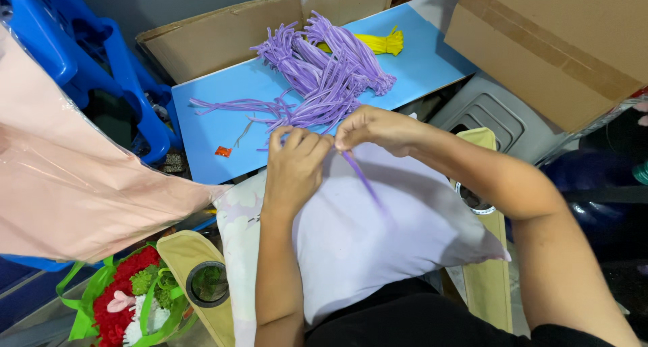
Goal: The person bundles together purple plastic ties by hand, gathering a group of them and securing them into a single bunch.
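Purple pipe cleaner [361, 178] pinched between left hand [295, 163] and right hand [378, 127], both closed on it above a pale lilac pillow [378, 239] on the lap, beyond which a light-blue board [223, 111] carries a purple pipe-cleaner heap [324, 73] and yellow bundle [383, 43], cardboard boxes [547, 43] and blue plastic chairs [81, 57] crowding around.

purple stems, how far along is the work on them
Done: no finished piece shows on the blue board. In hand: left hand and right hand pinch one purple stem over the pillow. Left: a big purple pile and a yellow bundle lie untouched.
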